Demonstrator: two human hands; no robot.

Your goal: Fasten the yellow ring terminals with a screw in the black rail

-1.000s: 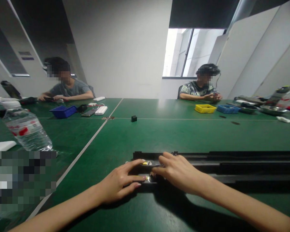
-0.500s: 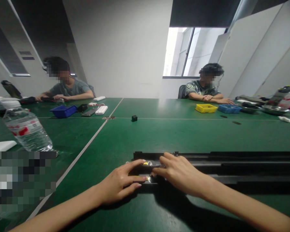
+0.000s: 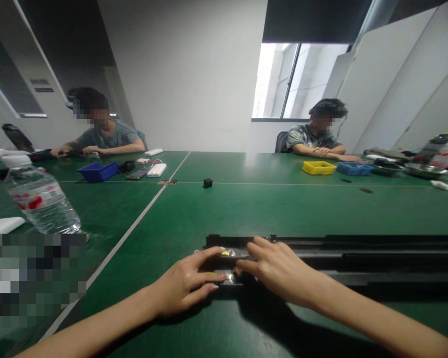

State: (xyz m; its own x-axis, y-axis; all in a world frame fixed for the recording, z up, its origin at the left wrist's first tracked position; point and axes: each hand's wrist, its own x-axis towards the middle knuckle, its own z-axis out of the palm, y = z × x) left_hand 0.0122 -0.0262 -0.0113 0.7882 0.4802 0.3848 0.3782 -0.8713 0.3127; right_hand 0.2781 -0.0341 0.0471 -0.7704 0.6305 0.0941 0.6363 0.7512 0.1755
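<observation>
A long black metal rail [image 3: 388, 262] with raised lips lies across the table from the middle to the right edge. My left hand [image 3: 186, 282] rests at the rail's left end, its fingers apart and stretched over it. Beside those fingertips are small yellow pieces [image 3: 224, 253] and a shiny round metal part [image 3: 231, 253]. Bent over the same end, my right hand [image 3: 274, 263] has its fingers curled down close to a second shiny part [image 3: 231, 277]. Whatever those fingers grip is hidden beneath them.
A small black cube [image 3: 208, 183] sits beyond the rail on the green table [image 3: 164, 214]. To the left stands a water bottle [image 3: 45, 199]. Blue bin [image 3: 98, 172], yellow bin [image 3: 318, 168] and light blue bin [image 3: 354, 169] lie farther back. Two people sit across the table.
Both my hands and the rail stay where they were. Across the table, the person at the left has shifted one hand slightly to the left.
</observation>
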